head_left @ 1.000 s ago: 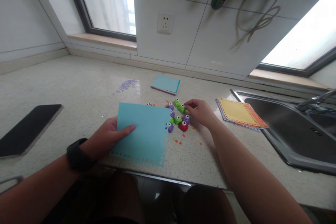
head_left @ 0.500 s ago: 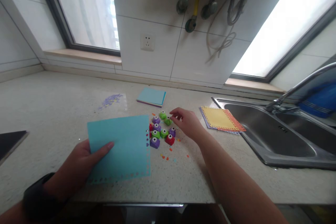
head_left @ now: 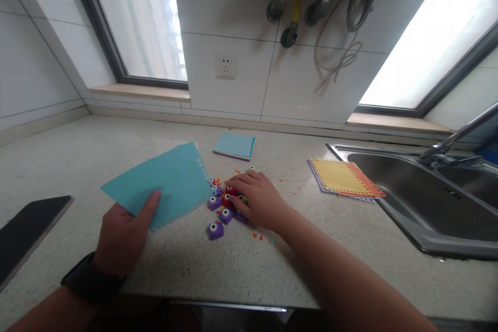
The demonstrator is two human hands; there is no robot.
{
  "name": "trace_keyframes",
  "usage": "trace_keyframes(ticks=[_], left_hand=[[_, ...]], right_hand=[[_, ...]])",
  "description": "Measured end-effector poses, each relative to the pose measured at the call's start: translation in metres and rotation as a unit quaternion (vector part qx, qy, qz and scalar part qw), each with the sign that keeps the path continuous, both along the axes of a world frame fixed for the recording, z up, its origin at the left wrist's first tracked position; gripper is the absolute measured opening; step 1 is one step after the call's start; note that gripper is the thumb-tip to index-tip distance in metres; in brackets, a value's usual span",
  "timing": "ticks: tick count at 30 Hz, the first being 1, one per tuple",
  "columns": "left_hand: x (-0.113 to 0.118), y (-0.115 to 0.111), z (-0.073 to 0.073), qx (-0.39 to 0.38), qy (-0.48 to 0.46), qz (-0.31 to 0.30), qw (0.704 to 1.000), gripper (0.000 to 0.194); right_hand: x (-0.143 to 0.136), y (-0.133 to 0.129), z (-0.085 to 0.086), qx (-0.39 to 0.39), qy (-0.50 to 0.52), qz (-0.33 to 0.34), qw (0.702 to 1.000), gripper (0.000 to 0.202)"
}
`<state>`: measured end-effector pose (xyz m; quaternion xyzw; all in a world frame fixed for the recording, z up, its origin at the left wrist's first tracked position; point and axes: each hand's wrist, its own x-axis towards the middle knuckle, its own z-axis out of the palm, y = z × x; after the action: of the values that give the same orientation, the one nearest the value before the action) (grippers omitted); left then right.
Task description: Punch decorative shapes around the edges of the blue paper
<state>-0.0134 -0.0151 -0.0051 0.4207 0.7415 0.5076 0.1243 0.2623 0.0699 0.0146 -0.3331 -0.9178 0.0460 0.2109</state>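
Speckled pale-stone table (head_left: 179, 270): the left hand (head_left: 126, 233) pinches a turquoise, hole-edged paper sheet (head_left: 175, 176), best kept unbent; the right hand (head_left: 262, 199) curls over small purple-and-red plastic punches (head_left: 225, 216), its grip hidden.

Bright windows (head_left: 136, 15) flank a white tiled wall (head_left: 233, 15) above a speckled counter (head_left: 136, 132) and steel sink (head_left: 420, 197).

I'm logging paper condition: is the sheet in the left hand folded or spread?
Spread: the blue sheet shows one broad face, no visible fold, in the left hand.
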Motion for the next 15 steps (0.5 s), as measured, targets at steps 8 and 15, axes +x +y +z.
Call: trace_keyframes(ticks=[8,15], left_hand=[[0.0031,-0.0057,-0.0046,0.042,0.075,-0.069,0.994,0.032],[0.0021,-0.0044,-0.0093,0.070,0.074,-0.088,0.991,0.030]], right_hand=[[-0.0084,-0.0015,-0.0035,0.030,-0.050,-0.032,0.998,0.027],[-0.0091,-0.0012,-0.0025,-0.066,0.053,-0.053,0.995,0.009]])
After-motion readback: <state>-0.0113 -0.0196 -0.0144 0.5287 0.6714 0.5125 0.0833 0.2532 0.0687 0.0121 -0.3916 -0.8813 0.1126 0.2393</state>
